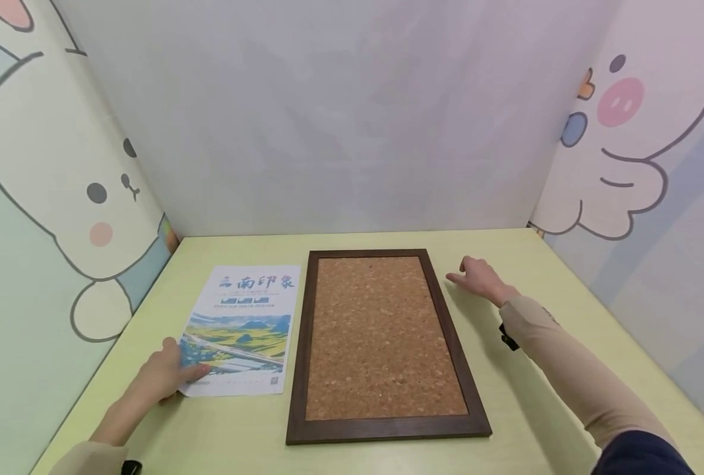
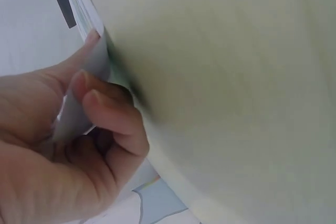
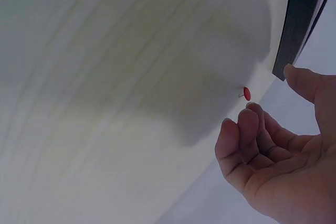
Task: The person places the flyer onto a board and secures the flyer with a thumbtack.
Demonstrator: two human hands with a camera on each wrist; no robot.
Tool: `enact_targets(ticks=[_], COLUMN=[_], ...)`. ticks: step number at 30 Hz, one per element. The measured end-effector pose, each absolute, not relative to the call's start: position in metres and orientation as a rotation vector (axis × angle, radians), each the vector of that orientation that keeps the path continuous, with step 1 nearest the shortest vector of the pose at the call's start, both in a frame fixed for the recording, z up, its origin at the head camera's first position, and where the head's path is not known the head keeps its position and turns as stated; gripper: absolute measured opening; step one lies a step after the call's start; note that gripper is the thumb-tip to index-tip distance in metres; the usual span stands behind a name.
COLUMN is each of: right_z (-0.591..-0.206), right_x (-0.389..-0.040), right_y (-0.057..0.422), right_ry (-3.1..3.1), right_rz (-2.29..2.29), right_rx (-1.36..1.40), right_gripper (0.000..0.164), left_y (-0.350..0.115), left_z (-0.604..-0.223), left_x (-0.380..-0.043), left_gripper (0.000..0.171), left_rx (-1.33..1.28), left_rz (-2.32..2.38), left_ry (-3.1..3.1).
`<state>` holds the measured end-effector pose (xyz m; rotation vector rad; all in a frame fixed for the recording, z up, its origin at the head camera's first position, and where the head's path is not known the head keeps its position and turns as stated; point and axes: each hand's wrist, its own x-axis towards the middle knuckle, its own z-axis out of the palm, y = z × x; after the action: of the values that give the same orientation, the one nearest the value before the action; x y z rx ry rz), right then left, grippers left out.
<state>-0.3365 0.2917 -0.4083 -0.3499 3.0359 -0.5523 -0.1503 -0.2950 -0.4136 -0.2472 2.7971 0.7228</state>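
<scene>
A paper poster [image 1: 239,340] with a landscape picture and large blue writing lies on the table, left of a cork board [image 1: 387,336] in a dark brown frame. My left hand [image 1: 158,373] pinches the poster's near left corner. In the left wrist view the thumb is on the printed face and curled fingers [image 2: 123,121] are beneath the bent paper. Beyond the board's right side reaches my right hand [image 1: 479,277], thumb apart and fingers loosely bent. A red thumbtack [image 3: 247,94] is on the table right at its fingertips; the hand hides it in the head view.
The pale yellow-green table [image 1: 239,429] meets a plain light wall [image 1: 352,132] at the back. Cartoon-printed side panels [image 1: 37,264] stand close along both sides. The board's frame [image 1: 390,430] lies between the two hands.
</scene>
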Motion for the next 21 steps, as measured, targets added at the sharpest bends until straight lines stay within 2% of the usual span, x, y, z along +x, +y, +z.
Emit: enact_targets(ticks=[2,7,12,21], right_z=[-0.411,-0.419,-0.421,-0.422], right_x=[-0.337,-0.336,-0.334,-0.337], right_y=[0.291,0.291,0.291,0.295], right_ry=[3.022,2.995,3.018,3.046], right_rz=[-0.58,-0.64,-0.668,-0.676], right_rx=[-0.312,-0.228,-0.199,-0.207], right_gripper=[0.038,0.054,0.049,0.028], left_y=[-0.294,-0.294,-0.297,-0.298], left_z=[-0.414,-0.414,-0.413,-0.406], left_x=[-0.149,-0.149,-0.15,-0.153], left_gripper=[0.071,0.049,0.023,0.035], left_rx=[-0.244,-0.213,-0.196,-0.214], left_rz=[0.771,0.822,0.821,0.94], left_ry=[2.805,2.822,2.866,2.927])
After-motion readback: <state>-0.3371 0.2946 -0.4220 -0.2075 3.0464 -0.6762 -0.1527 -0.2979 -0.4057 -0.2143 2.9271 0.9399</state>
